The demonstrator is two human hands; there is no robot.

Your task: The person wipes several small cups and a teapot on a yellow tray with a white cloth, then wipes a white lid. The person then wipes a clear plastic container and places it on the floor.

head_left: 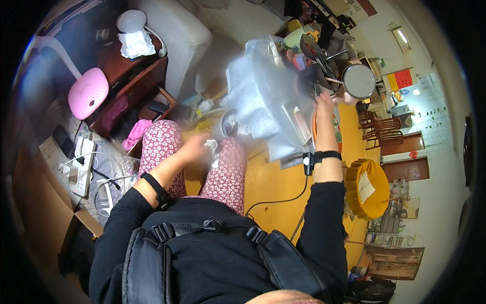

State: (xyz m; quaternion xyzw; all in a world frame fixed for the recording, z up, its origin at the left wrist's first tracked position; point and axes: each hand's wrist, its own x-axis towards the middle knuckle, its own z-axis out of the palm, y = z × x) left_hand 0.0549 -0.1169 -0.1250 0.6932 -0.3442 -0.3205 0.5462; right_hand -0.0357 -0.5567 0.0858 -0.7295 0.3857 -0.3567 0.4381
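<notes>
1. Left hand [195, 148]: the fingers are pinching a crumpled white piece [213, 146], lying to the near left of the silvery sheet [253, 96]; blur is softening its outline.
2. Right hand [324, 104]: reaching right of the sheet; a slim dark item [316, 88] is showing by the fingertips, whose grip one cannot tell.
3. Haze is obscuring the sheet's right part.
</notes>
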